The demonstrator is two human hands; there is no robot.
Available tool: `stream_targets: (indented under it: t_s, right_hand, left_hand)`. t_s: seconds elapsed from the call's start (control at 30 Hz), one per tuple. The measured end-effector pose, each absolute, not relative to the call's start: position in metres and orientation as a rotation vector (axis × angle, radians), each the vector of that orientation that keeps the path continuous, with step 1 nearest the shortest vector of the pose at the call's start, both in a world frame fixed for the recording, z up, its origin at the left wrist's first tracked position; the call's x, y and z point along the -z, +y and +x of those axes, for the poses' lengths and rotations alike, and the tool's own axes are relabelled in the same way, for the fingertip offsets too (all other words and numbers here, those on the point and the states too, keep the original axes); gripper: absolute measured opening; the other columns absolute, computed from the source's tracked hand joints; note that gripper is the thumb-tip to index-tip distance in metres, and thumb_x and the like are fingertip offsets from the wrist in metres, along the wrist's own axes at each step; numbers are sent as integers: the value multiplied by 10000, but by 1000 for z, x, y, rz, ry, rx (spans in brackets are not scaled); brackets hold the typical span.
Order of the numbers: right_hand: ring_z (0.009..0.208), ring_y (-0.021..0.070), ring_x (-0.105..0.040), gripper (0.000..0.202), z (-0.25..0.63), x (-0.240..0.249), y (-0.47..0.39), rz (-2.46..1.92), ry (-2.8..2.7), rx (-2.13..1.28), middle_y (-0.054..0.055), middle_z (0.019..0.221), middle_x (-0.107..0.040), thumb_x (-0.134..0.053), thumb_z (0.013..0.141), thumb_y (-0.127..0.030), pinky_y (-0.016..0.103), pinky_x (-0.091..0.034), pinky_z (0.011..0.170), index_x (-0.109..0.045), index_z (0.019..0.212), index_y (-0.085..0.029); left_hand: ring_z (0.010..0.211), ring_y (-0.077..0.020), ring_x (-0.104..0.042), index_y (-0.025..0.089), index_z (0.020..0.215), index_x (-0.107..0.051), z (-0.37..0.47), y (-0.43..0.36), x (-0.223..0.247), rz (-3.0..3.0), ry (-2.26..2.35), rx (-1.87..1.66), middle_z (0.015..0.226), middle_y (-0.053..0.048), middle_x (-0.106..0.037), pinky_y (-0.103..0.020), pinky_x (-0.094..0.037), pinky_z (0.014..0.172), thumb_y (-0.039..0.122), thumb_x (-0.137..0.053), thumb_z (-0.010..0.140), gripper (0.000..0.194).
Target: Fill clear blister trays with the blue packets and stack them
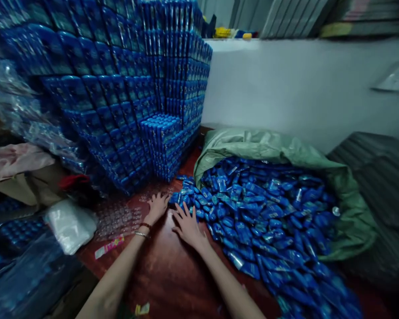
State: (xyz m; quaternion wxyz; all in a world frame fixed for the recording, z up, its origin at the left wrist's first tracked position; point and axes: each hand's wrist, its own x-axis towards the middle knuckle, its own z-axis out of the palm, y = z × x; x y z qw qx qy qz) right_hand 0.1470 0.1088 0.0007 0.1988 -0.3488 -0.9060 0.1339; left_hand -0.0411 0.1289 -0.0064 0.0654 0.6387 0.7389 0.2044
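My left hand, with bracelets at its wrist, reaches over the dark red table, fingers apart. It is beside the near edge of a heap of small blue packs. My right hand has its fingers spread at the same edge, its fingertips over or against a few packs; I cannot tell if they touch. Neither hand visibly holds anything. The heap spills out of a large green woven sack lying on its side. Left of my left hand lies a clear plastic tray with rounded pockets.
Tall stacks of blue packs rise at the left and back, with a smaller block in front. A white wall stands behind the sack. Clear plastic bags and a pink-yellow strip lie on the left. Grey stacked sheets are at right.
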Motion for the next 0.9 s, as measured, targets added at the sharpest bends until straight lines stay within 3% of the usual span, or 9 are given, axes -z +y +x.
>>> stream_targets:
  t_s: [0.07,0.17,0.27,0.4,0.53,0.63,0.8,0.9]
  right_hand:
    - [1308,315,-379,385,152,-5,108,-1052,-2529,-315,106,1334,-523,-585,858,-279,649,-167,1085,-560,1240,-234]
    - [1183,252,-508,318,175,-7,99,-1184,-2419,-335,116,1203,-589,-505,898,-233,547,-297,1080,-578,1207,-207]
    - [1267,256,-443,338,209,1,76,-1155,-2393,-405,112,1243,-575,-500,875,-152,536,-294,1094,-585,1198,-202]
    - [1270,245,-452,311,246,17,39,-1113,-2261,-521,86,1215,-610,-450,886,-129,575,-258,1100,-637,1116,-225]
    - [1109,209,-571,299,258,24,15,-1194,-1932,-612,86,1117,-650,-427,912,-184,483,-400,1025,-643,1112,-234]
    - [1106,209,-564,322,258,22,6,-1281,-1813,-639,107,1167,-623,-439,916,-245,424,-460,963,-606,1190,-222]
    - [1214,222,-489,326,276,23,-7,-1363,-1864,-651,104,1280,-562,-441,903,-271,446,-406,1022,-635,1162,-228]
    - [1145,214,-538,312,294,19,-21,-1474,-1738,-634,104,1210,-602,-450,898,-288,422,-424,992,-652,1127,-221]
  left_hand:
    - [1115,-327,-469,286,1138,-632,-31,121,4,2036,2125,-488,1228,-111,-572,-593,-379,898,173,-446,881,337]
    - [1119,-307,-469,295,1169,-617,-10,94,7,2172,2004,-373,1237,-101,-564,-512,-394,927,230,-490,885,318]
    - [1089,-321,-489,259,1292,-529,15,59,16,2205,2064,-390,1314,-159,-481,-494,-419,905,310,-519,884,411]
    - [1124,-309,-477,271,1344,-465,41,22,22,2188,2020,-520,1403,-154,-393,-497,-413,939,231,-450,911,435]
    - [1172,-295,-449,179,1362,-428,60,-12,22,2176,1911,-499,1370,-177,-424,-478,-411,980,224,-451,908,457]
    - [1204,-293,-426,143,1362,-414,78,-45,21,2197,1789,-362,1390,-173,-408,-456,-411,1001,220,-492,882,492]
    - [1157,-254,-454,183,1382,-396,78,-84,14,2255,1485,-135,1434,-130,-396,-435,-434,982,87,-422,848,544]
    - [1154,-244,-450,226,1397,-391,59,-84,10,2285,1314,-118,1434,-91,-418,-413,-436,971,15,-382,796,637]
